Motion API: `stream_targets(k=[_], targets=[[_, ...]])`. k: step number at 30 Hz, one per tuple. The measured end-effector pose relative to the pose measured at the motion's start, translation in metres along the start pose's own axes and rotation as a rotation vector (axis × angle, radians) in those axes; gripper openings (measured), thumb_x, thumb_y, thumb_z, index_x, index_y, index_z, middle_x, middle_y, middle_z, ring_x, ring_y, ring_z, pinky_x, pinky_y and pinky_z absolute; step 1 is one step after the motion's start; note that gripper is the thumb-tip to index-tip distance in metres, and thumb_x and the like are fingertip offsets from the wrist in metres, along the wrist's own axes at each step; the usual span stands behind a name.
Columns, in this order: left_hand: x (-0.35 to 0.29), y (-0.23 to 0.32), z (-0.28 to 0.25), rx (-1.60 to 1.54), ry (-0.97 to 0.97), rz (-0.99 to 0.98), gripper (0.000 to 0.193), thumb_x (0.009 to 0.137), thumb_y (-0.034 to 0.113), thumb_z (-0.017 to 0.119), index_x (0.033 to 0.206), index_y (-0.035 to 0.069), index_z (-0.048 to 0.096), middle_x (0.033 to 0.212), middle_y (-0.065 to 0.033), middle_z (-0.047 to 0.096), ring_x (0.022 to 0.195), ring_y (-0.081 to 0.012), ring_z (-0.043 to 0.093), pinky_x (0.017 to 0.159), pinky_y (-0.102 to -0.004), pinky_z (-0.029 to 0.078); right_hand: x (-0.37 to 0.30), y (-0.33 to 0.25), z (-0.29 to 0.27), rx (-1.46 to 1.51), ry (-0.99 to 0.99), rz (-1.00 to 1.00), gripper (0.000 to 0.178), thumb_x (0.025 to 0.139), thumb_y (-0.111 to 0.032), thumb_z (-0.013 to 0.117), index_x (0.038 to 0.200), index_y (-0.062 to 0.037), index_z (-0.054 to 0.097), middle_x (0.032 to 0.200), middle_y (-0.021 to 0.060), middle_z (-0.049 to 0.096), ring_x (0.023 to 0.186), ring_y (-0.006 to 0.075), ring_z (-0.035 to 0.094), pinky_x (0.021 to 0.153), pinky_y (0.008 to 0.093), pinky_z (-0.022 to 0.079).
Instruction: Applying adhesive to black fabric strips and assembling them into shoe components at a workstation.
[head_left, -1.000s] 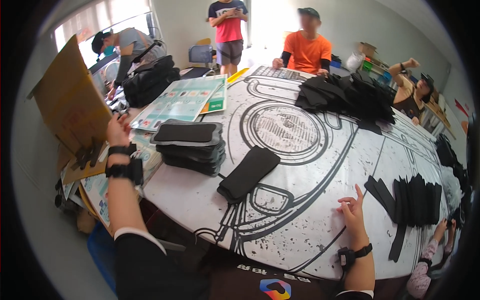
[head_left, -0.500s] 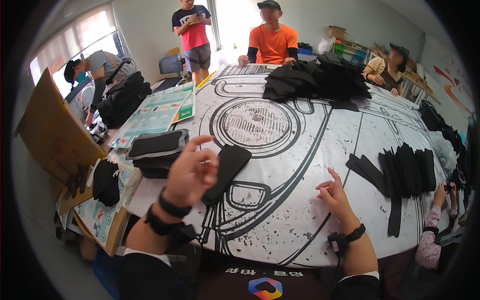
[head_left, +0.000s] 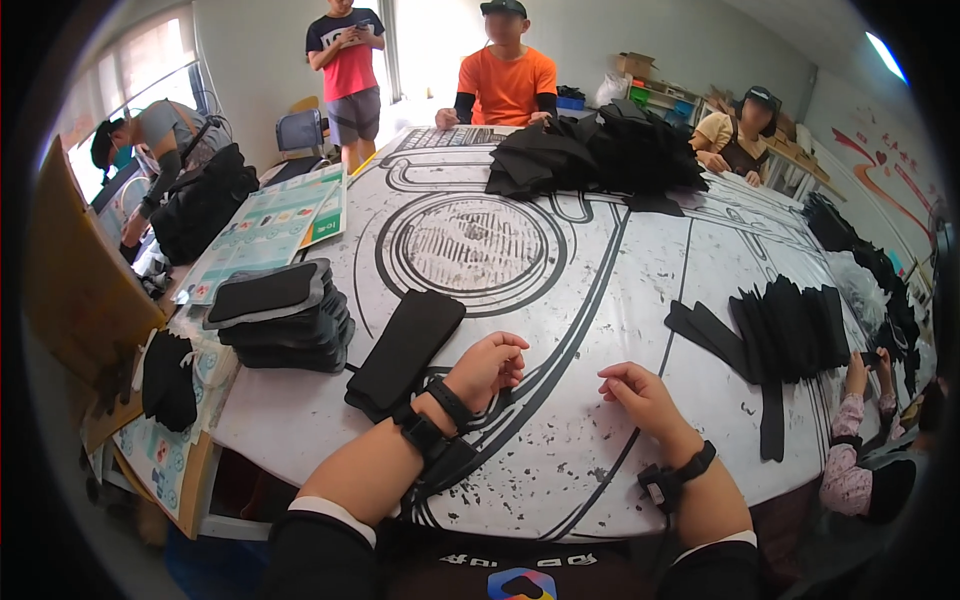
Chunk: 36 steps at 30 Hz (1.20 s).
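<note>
My left hand (head_left: 487,368) hovers over the white printed table cover (head_left: 560,455), its fingers loosely bent and slightly apart, with nothing seen in them. Just left of it lies a slanted stack of long black fabric pieces (head_left: 408,350). Further left stands a taller stack of grey and black pads (head_left: 285,325). Across a gap, my right hand (head_left: 645,400) is held above the cover, empty, with the fingers half bent and pointing left. To its right a row of folded black fabric strips (head_left: 790,335) lies fanned out, one strip reaching toward the near edge.
A large heap of black fabric (head_left: 610,155) covers the table's far side, where a person in orange (head_left: 508,85) sits. Printed sheets (head_left: 265,235) and black gloves (head_left: 168,380) lie left. At the right edge a co-worker's hands (head_left: 870,370) are close to the strips.
My left hand has swung right and down, from above the pad stack to beside the black fabric stack. My right hand has shifted slightly and bent its fingers more. The view has turned right.
</note>
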<state>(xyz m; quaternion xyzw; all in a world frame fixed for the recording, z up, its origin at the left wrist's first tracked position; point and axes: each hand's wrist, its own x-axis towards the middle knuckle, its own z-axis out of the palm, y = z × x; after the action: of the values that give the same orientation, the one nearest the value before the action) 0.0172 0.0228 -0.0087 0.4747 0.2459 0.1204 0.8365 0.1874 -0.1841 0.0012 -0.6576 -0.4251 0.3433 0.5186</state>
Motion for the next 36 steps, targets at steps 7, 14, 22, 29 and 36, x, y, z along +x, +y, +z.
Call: stream_targets(k=[7,14,22,29,36], targets=[[-0.002,-0.004,0.001,0.060,-0.145,0.082,0.013,0.085,0.007,0.052,0.098,0.004,0.051,0.082,-0.0030,0.052,0.072,-0.0117,0.050,0.065,-0.0235,0.043,0.010,-0.016,0.032,0.131,-0.073,-0.067,0.018,0.090,-0.009,0.047,0.102,-0.0010,0.056,0.090,0.0044,0.059,0.083,0.0094,0.056,0.077,0.0233,0.046],[-0.004,-0.009,-0.003,0.118,-0.200,0.165,0.018,0.082,0.003,0.057,0.098,0.003,0.051,0.083,-0.0028,0.053,0.072,-0.0109,0.052,0.065,-0.0227,0.043,0.025,0.001,0.043,0.037,-0.139,0.085,0.018,0.089,-0.010,0.048,0.101,-0.0016,0.056,0.091,0.0044,0.059,0.083,0.0090,0.056,0.075,0.0218,0.046],[-0.006,-0.007,0.000,0.150,-0.211,0.179,0.019,0.081,0.004,0.058,0.098,0.001,0.051,0.081,-0.0017,0.051,0.071,-0.0084,0.051,0.065,-0.0207,0.043,0.021,0.009,0.031,0.220,-0.269,0.049,0.017,0.089,-0.009,0.047,0.101,-0.0027,0.056,0.090,0.0033,0.059,0.081,0.0075,0.055,0.075,0.0207,0.045],[-0.007,-0.007,-0.002,0.136,-0.216,0.180,0.018,0.081,0.004,0.057,0.098,0.001,0.051,0.081,-0.0020,0.051,0.072,-0.0093,0.051,0.065,-0.0211,0.043,0.022,0.007,0.032,0.195,-0.295,0.062,0.017,0.089,-0.009,0.047,0.101,-0.0028,0.056,0.089,0.0029,0.058,0.081,0.0070,0.054,0.075,0.0201,0.045],[-0.006,-0.008,-0.002,0.106,-0.189,0.155,0.016,0.082,0.002,0.053,0.098,0.002,0.051,0.082,-0.0030,0.050,0.072,-0.0118,0.052,0.067,-0.0242,0.043,0.022,0.009,0.029,0.184,-0.318,0.054,0.017,0.090,-0.007,0.046,0.104,-0.0009,0.054,0.092,0.0036,0.058,0.084,0.0083,0.054,0.076,0.0211,0.044]])
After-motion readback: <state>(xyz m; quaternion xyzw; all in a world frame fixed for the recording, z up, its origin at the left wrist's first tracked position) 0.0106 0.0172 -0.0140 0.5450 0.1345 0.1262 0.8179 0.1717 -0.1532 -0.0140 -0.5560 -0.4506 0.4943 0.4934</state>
